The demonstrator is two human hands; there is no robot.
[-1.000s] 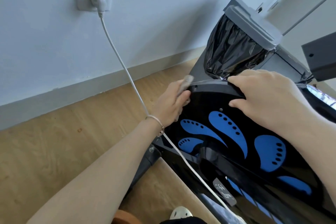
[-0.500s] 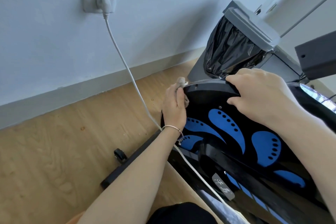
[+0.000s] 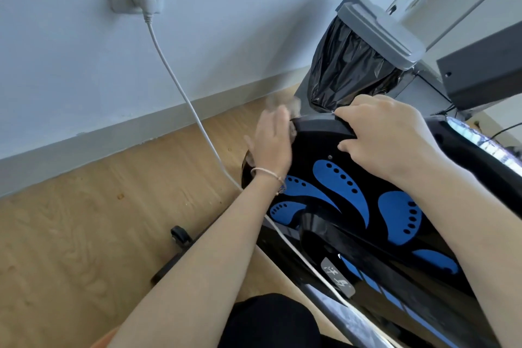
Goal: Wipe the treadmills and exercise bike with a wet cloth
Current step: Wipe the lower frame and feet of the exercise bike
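I see my left hand [image 3: 272, 140] reaching forward, wrist bent, its grip closed around a grey cloth [image 3: 284, 106] (blurred) held against the front rim of the exercise bike [image 3: 353, 198] housing. My right hand [image 3: 387, 133] lies over the top edge of that black, blue-patterned housing, fingers curled round the rim. A small grey label [image 3: 337, 277] on the bike's frame carries writing I cannot read.
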